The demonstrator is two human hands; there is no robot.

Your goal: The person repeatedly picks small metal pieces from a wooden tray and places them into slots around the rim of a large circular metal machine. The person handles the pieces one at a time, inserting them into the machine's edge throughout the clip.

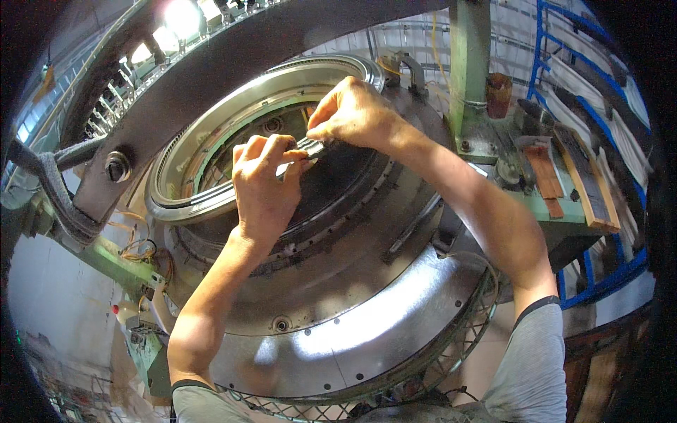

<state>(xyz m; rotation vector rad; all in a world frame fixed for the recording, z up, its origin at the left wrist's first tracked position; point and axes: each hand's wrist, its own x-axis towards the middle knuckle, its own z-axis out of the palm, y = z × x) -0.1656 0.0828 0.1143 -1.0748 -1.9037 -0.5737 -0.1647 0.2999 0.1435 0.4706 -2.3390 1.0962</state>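
Both my hands meet over the tilted metal ring point(173, 211) of a large round machine. My left hand point(264, 183), fingers bent, grips a small shiny metal piece point(310, 148) between thumb and fingertips. Just right of it and slightly farther off, my right hand point(356, 116) is closed in a pinch, its fingertips close to the same piece. Whatever the right fingertips hold is too small or too covered to make out. Beneath my hands lies the dark inner part point(345, 173) of the machine.
A thick dark beam point(211, 77) crosses above the ring. On the right, a green post point(469, 63) rises beside a ledge bearing a brown cup point(498, 95) and wooden strips point(543, 173). Blue racking point(539, 42) stands beyond. A wide metal rim point(367, 331) curves in front of me.
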